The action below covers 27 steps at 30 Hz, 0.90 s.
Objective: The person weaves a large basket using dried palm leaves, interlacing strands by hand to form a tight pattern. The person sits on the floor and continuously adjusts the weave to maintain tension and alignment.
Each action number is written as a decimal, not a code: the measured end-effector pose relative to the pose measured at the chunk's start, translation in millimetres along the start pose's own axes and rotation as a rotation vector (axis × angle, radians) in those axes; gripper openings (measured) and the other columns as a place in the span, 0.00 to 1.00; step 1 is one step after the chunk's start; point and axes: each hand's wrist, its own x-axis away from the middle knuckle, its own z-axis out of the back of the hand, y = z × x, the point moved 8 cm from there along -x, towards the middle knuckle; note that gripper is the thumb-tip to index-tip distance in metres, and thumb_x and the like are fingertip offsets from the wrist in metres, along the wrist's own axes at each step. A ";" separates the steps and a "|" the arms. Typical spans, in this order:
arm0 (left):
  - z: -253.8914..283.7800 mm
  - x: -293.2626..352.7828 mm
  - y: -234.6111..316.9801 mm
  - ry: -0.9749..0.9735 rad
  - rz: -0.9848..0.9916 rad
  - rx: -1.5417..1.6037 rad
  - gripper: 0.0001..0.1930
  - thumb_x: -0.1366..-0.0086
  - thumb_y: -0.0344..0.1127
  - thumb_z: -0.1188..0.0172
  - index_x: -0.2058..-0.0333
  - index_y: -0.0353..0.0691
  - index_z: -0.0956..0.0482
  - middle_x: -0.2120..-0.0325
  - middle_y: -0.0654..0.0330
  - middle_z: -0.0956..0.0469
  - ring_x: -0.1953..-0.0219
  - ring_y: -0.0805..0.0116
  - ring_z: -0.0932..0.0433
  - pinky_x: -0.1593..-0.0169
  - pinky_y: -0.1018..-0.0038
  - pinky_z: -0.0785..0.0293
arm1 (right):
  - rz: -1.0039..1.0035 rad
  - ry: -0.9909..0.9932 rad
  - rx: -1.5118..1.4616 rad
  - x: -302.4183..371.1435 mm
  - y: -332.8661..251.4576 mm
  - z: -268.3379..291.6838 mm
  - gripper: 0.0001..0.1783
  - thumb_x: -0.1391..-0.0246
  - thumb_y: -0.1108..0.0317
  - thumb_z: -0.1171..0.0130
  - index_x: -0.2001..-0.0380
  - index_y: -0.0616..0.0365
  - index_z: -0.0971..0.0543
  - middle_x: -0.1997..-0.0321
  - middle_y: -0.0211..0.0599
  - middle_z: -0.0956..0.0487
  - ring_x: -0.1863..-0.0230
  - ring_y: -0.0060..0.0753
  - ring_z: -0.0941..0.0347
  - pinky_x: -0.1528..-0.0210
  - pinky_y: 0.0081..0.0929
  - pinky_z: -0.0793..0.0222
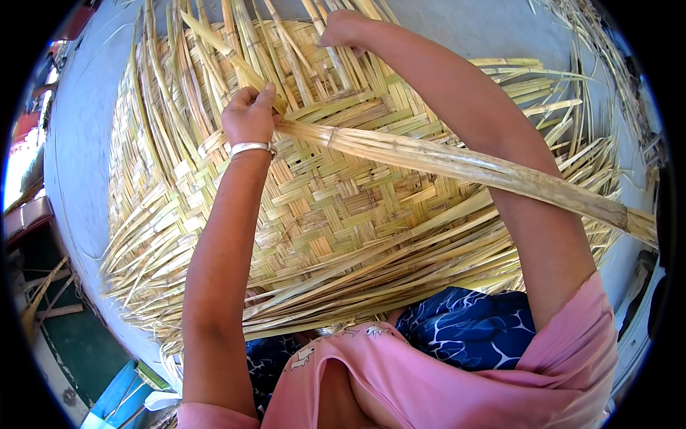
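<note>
A large mat woven from split cane strips [336, 196] lies in front of me, its uncut ends sticking out on every side. My left hand [249, 118], with a bangle at the wrist, is closed on a long cane strip [429, 159] over the weave. From there the strip runs right, crossing above my right forearm. A flat pale piece [221, 48] also slants up and left from beside this hand; whether it is the same strip I cannot tell. At the far edge, my right hand [346, 32] is curled round upright cane ends [330, 56], its fingertips partly hidden.
Loose strip ends fan out at the mat's right [564, 136] and along its near edge. Grey floor [82, 143] surrounds the mat. A blue container [118, 397] stands at lower left, and a heap of dry stalks [572, 18] lies at the far right.
</note>
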 end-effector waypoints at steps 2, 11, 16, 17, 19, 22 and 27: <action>-1.6 -3.0 0.0 -0.023 0.002 -0.038 0.12 0.45 0.34 0.38 0.76 0.29 0.24 0.83 0.59 0.26 0.84 0.76 0.28 0.80 0.80 0.26 | 0.020 -0.045 -0.126 -0.8 1.0 -7.0 0.16 0.56 0.63 0.40 0.69 0.68 0.23 0.71 0.47 0.22 0.75 0.42 0.24 0.75 0.36 0.27; -21.4 -26.2 -13.1 -0.036 -0.018 -0.191 0.11 0.45 0.35 0.37 0.71 0.31 0.24 0.82 0.61 0.26 0.81 0.75 0.27 0.79 0.81 0.28 | 0.084 -0.115 -0.848 18.9 13.9 -8.9 0.24 0.57 0.59 0.35 0.59 0.59 0.28 0.67 0.35 0.25 0.66 0.30 0.28 0.65 0.32 0.32; -53.1 -18.9 14.2 -0.121 -0.301 -0.705 0.16 0.44 0.37 0.42 0.59 0.35 0.25 0.74 0.52 0.21 0.75 0.64 0.22 0.70 0.70 0.26 | 0.164 -0.131 -0.900 36.4 2.8 -1.2 0.26 0.56 0.57 0.35 0.57 0.59 0.29 0.58 0.37 0.26 0.54 0.28 0.32 0.51 0.31 0.39; -59.7 -15.2 17.5 -0.136 -0.324 -0.799 0.16 0.44 0.37 0.43 0.57 0.37 0.26 0.72 0.51 0.21 0.73 0.61 0.21 0.67 0.68 0.26 | 0.164 -0.137 -0.906 44.2 -0.7 2.9 0.26 0.56 0.57 0.35 0.56 0.59 0.30 0.56 0.38 0.27 0.52 0.28 0.33 0.49 0.31 0.40; -79.5 0.5 35.4 -0.203 -0.492 -1.063 0.15 0.41 0.38 0.49 0.56 0.43 0.26 0.67 0.50 0.21 0.66 0.52 0.22 0.63 0.62 0.26 | 0.217 -0.189 -0.966 49.1 -5.3 3.4 0.26 0.54 0.57 0.36 0.56 0.60 0.30 0.56 0.39 0.27 0.53 0.30 0.32 0.49 0.33 0.39; -101.1 13.3 28.2 -0.342 -0.679 -1.187 0.12 0.40 0.37 0.53 0.59 0.44 0.26 0.67 0.52 0.22 0.68 0.51 0.23 0.64 0.60 0.27 | 0.228 -0.163 -1.070 28.7 8.4 -8.4 0.26 0.51 0.58 0.39 0.54 0.65 0.31 0.56 0.44 0.27 0.54 0.34 0.31 0.52 0.33 0.34; -77.0 -11.4 20.1 -0.127 -0.392 -0.864 0.11 0.42 0.40 0.50 0.69 0.38 0.29 0.78 0.42 0.24 0.72 0.42 0.25 0.67 0.53 0.30 | 0.147 0.005 -0.794 23.0 30.7 -2.7 0.25 0.48 0.61 0.43 0.53 0.69 0.32 0.57 0.47 0.26 0.56 0.32 0.29 0.58 0.29 0.31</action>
